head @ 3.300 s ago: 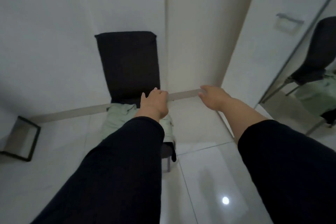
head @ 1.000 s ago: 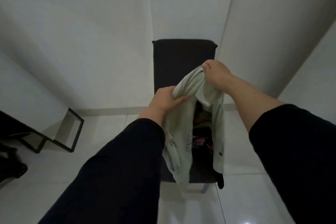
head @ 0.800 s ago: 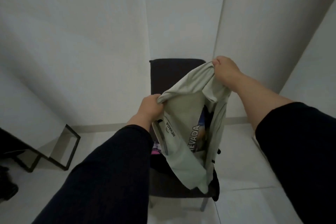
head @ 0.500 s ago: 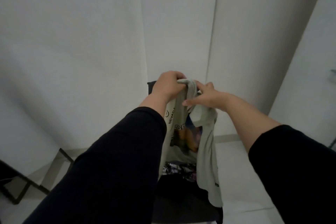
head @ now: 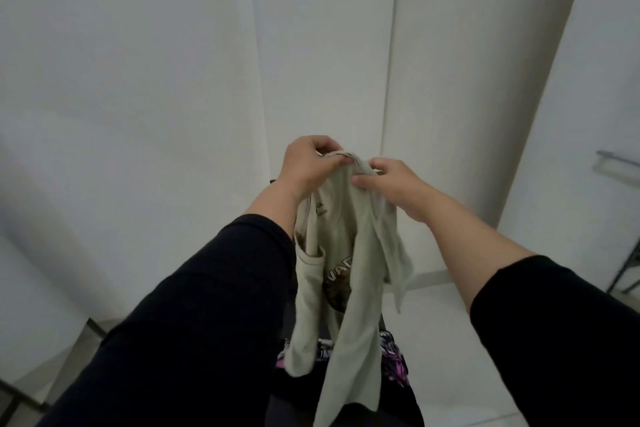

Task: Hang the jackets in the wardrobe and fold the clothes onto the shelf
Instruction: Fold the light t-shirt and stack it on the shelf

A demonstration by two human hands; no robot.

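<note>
Both hands, left [head: 306, 166] and right [head: 393, 184], grip what looks like a pale T-shirt [head: 346, 274].

Below my arms, at the bottom centre of the frame, a dark chair seat [head: 398, 406] carries a black garment with a pink and white pattern [head: 393, 362], lying crumpled directly on it. The glossy white tiled floor [head: 446, 340] spreads to the lower right; what seems a black metal frame [head: 17, 399] stands on it lower left.

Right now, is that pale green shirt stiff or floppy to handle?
Probably floppy: the pale green shirt hangs in loose folds from where the left hand and right hand pinch it. Likely light too, since fingertip grips hold it.
</note>
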